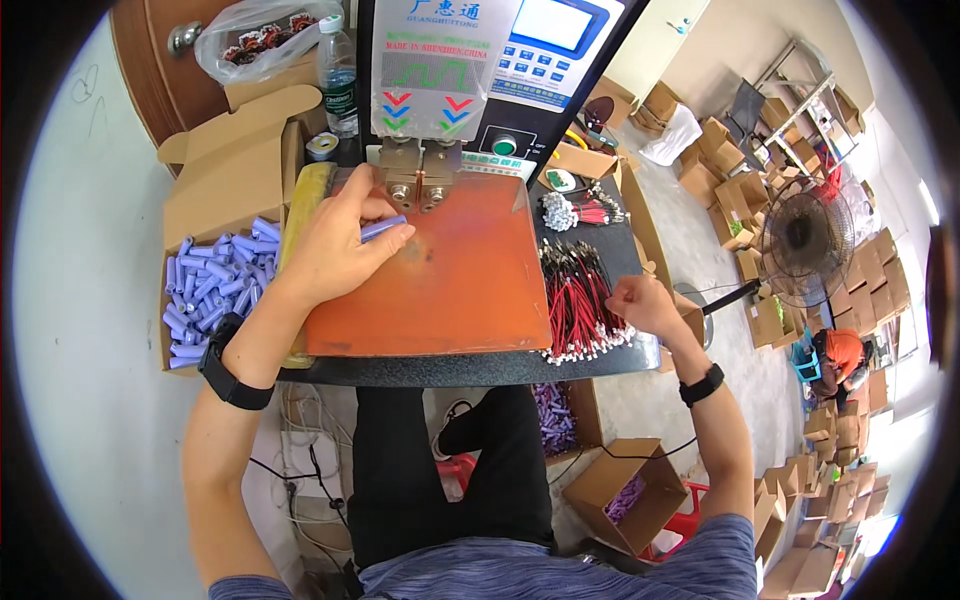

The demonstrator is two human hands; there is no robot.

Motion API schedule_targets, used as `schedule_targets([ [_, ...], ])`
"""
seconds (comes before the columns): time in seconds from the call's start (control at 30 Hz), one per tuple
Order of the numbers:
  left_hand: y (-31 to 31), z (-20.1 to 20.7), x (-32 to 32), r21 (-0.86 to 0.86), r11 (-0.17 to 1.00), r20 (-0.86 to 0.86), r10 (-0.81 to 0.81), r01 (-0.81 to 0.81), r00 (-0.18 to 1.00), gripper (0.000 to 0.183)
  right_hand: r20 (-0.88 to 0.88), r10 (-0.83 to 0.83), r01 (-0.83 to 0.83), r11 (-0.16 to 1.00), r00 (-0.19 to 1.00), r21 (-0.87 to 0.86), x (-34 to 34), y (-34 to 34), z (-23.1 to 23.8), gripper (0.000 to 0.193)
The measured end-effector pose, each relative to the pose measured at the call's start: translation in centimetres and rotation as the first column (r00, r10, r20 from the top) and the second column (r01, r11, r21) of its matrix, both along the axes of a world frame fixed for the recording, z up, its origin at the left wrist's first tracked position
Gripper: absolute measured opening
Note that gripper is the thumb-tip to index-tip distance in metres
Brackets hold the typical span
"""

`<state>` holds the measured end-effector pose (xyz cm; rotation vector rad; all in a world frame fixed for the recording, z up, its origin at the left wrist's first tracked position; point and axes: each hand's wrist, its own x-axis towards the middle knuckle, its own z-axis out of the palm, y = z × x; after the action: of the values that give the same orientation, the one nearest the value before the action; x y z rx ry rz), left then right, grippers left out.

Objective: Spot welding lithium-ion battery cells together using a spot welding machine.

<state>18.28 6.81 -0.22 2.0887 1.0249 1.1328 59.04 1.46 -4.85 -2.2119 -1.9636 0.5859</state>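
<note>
Many purple cylinders (pixel 215 285) fill the box (pixel 230 150); rightward, the left hand (pixel 338 242) pinches a single cylinder (pixel 384 228) over the orange mat (pixel 430 300), near metal electrodes (pixel 434 190): best kept steady, fingertips clear. The right hand's (pixel 646 304) grip curls beside red-black wires (pixel 573 300); whether it holds any, I cannot tell.

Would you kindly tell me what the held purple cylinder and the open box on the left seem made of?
The purple cylinder shows a smooth, faintly shiny skin, probably plastic; what lies inside is hidden. The open box looks like plain cardboard: matte, brown, with creased flaps.
</note>
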Motion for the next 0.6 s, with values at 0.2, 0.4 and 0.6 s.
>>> schedule_targets([
  [0.2, 0.2, 0.2, -0.6, -0.12, 0.991, -0.021, -0.055, 0.053, 0.998, 0.029, -0.484, -0.091, 0.014, 0.987, 0.87, -0.161, 1.1, -0.5, 4.2, 0.014],
  [0.4, 0.3, -0.1, -0.5, -0.061, 0.993, -0.01, -0.105, 0.104, 0.994, 0.015, -0.725, -0.084, -0.033, 0.989, 0.684, -0.145, 1.2, -0.9, 6.3, 0.015],
  [0.6, 0.0, 0.3, -0.1, -0.049, 0.989, -0.065, -0.14, 0.137, 0.988, 0.016, -0.818, 0.096, -0.111, 0.993, 0.567, 0.039, -4.4, -1.1, 8.6, 0.046],
])
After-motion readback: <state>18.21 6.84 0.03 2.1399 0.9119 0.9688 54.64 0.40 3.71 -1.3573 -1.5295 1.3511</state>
